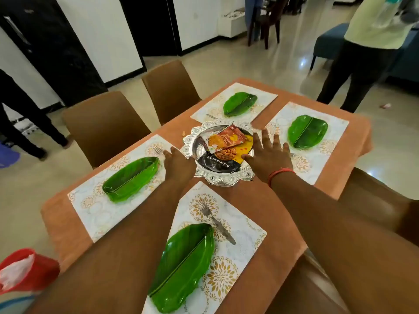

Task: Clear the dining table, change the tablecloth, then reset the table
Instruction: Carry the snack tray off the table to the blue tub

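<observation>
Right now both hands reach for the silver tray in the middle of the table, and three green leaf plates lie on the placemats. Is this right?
Not quite: the head view shows four green leaf plates, one on each placemat, not three. The rest holds: the left hand and the right hand reach for the silver tray in the middle of the table.

A round silver tray [217, 177] sits mid-table on the orange tablecloth [256, 196]. Four white placemats surround it, each bearing a green leaf-shaped plate [181, 268].
</observation>
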